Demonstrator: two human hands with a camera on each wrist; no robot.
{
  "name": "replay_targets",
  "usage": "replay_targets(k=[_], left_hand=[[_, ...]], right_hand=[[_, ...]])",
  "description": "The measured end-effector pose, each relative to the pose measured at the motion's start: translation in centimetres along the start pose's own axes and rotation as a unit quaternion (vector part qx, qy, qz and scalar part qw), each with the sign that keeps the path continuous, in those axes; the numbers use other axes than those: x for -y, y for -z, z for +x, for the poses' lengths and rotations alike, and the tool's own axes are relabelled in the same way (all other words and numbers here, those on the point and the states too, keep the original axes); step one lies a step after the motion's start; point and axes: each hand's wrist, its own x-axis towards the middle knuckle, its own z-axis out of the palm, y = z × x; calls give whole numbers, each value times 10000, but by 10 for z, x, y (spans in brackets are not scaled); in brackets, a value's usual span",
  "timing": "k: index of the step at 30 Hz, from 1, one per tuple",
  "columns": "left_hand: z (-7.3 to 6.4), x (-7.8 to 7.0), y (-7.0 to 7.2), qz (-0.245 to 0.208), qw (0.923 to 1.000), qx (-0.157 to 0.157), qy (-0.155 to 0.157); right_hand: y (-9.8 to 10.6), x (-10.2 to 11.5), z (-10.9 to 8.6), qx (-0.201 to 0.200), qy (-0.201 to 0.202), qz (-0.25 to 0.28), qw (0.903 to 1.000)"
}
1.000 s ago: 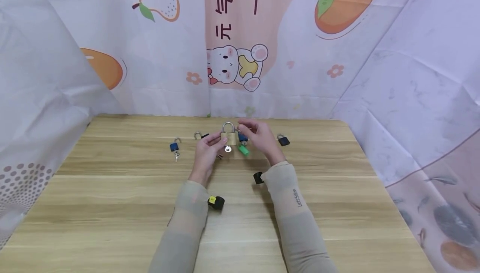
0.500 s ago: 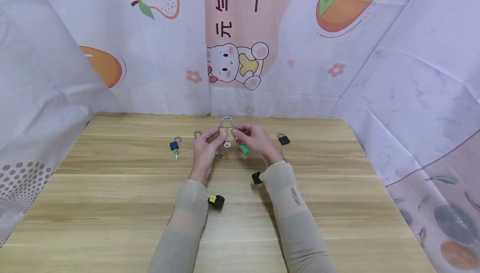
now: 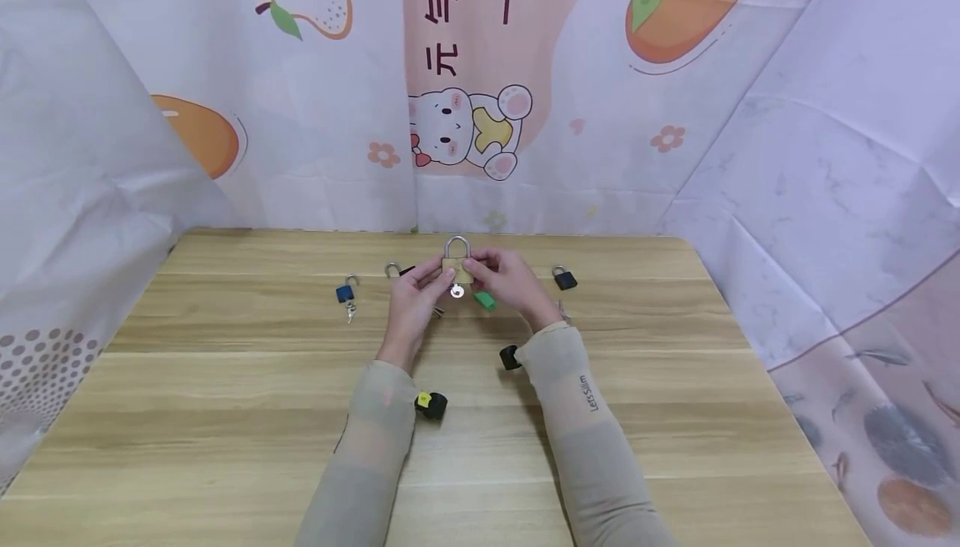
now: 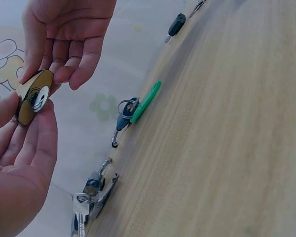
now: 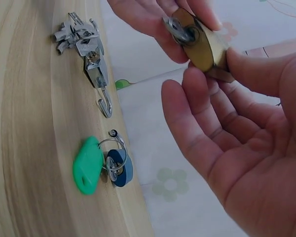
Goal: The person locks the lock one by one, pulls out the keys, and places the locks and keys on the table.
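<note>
Both hands hold a brass padlock (image 3: 458, 269) above the back of the table, its silver shackle upward. My left hand (image 3: 409, 309) pinches the body's left side, thumb in front. Thumb and fingers of my right hand (image 3: 519, 284) pinch the right side. From the padlock's underside sticks a silver key (image 4: 41, 98), its round head showing; the right wrist view also has this key (image 5: 176, 29) beneath the body. Behind the hands, a green key tag (image 5: 88, 165) lies beside a small blue padlock (image 5: 119, 168), joined by a ring.
On the wooden table (image 3: 480, 464), a blue padlock (image 3: 344, 293) with its shackle open and keys attached lies left. Another open padlock (image 3: 393, 269) is partly covered by my left hand. To the right lies a dark padlock (image 3: 566, 280). A printed curtain (image 3: 322, 147) hangs behind the table.
My right hand, apart from the brass padlock one second ago, moved left and now pinches its right side. Since half a second ago the hands have hardly moved.
</note>
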Motion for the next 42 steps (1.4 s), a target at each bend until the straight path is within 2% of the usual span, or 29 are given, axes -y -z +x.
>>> replay_targets(k=[3,6,9,12,25,32,42], left_hand=[[0,-1,1,57,9999,145,74],[0,-1,2,372,9986,255,262],[0,0,2,684,9959,382,445],[0,0,3,763,9948,497,458],[0,-1,2,668,9952,579,408],[0,1,1,971,9932,511,393],[0,-2,0,1086,9925,506,244]], right_hand=[[0,1,1,-137,-98,62,9998],[1,0,2,-334,-143,211,9991],[4,-2,3,-531,-76,439,9976],[7,-2,3,-640,55,646,9958],[4,1,3,-567,75,893,9944],[2,1,1,-440,124,784,9959],[3,2,0,-406,-36,888,9952]])
